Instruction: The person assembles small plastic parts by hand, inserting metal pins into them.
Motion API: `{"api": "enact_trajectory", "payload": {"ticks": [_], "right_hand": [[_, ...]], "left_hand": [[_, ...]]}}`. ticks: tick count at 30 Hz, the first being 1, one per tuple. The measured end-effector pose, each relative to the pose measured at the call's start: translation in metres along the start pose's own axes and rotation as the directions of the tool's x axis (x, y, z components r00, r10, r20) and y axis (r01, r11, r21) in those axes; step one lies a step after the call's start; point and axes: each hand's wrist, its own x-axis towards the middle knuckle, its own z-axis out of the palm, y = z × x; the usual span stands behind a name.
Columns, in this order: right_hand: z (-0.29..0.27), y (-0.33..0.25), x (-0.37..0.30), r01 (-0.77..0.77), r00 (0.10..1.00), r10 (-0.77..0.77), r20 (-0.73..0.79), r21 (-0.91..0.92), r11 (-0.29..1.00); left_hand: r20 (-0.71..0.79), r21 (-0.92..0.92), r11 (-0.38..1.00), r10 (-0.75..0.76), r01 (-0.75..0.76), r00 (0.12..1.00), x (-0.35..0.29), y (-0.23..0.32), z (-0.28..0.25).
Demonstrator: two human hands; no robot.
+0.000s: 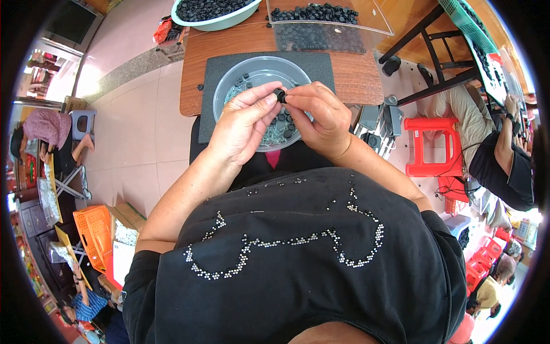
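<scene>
Over a clear round plastic bowl (220, 86), both hands meet at a small black round plastic piece (279, 94). My left hand (243, 117) grips it between thumb and fingertips, and my right hand (322, 117) pinches its other side. Whether it is one piece or two pressed together is hard to tell. Inside the bowl lie loose black caps (287, 133) and many thin pale-green bits (272, 136). A dark grey mat (322, 69) is under the bowl. My hands hide part of the bowl's contents.
On the wooden table (366, 77) stand a pale-green basin (226, 23) of black pieces and a clear tray (372, 28) with more. A red stool (421, 166) and a seated person (501, 166) are at right. An orange crate (91, 232) and another person (48, 129) are at left.
</scene>
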Motion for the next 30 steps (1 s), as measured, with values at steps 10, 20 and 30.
{"api": "enact_trajectory", "payload": {"ticks": [10,20,30], "right_hand": [[-0.001,0.000,0.000,-0.007,1.000,0.007,0.002,-0.011,1.000],[-0.003,-0.003,-0.001,-0.344,0.939,0.337,0.068,0.185,0.921],[-0.002,-0.001,-0.002,-0.506,0.862,0.466,0.199,0.284,0.815]], "left_hand": [[-0.002,-0.005,1.000,0.013,-0.013,1.000,-0.002,-0.003,0.004],[0.023,0.132,0.986,0.100,-0.102,0.995,-0.004,-0.009,0.004],[0.013,0.449,0.862,0.257,-0.235,0.966,-0.007,-0.011,0.005]]}}
